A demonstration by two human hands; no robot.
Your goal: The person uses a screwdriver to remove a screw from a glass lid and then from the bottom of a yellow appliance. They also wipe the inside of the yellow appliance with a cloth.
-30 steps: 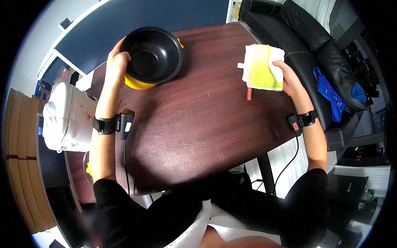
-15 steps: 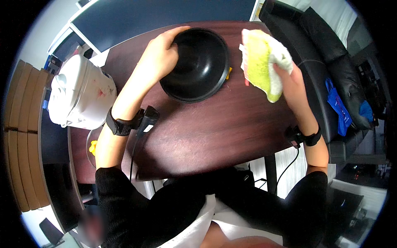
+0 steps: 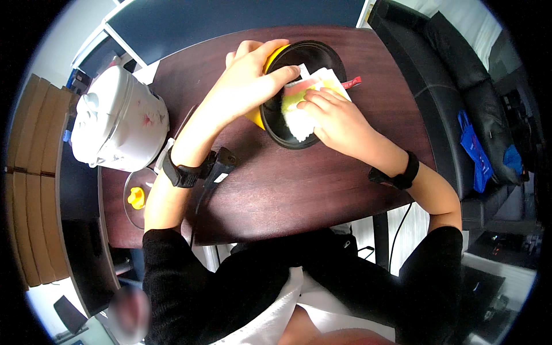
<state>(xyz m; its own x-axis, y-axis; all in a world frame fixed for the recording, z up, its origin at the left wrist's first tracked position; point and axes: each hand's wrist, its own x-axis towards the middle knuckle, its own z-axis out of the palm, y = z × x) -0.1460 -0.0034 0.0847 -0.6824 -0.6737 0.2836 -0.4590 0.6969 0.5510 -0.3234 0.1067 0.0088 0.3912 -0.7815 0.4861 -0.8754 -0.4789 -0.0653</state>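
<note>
A deep pot (image 3: 317,54), black inside and yellow outside, is tipped on the table with its mouth toward me and to the right. My left hand (image 3: 253,80) grips its left side, the thumb reaching over the rim and the fingers behind the yellow outer wall. In my right hand (image 3: 344,123) is a towel (image 3: 294,103) in yellow-green, white and pink, pressed into the pot's mouth. A red tag sticks out from the towel's right side. The fingers of my right hand are bent over the cloth.
At the left stands a white rice cooker (image 3: 144,123). In front of it lies a clear lid with a yellow knob (image 3: 136,198), partly behind my left forearm. A black sofa (image 3: 440,109) with a blue bag (image 3: 475,155) borders the table's right side. A dark panel (image 3: 230,26) rises behind.
My right hand has brought the towel leftward into the pot. The pot has shifted right and turned, and its yellow outside now shows. My left hand has moved right with it.
</note>
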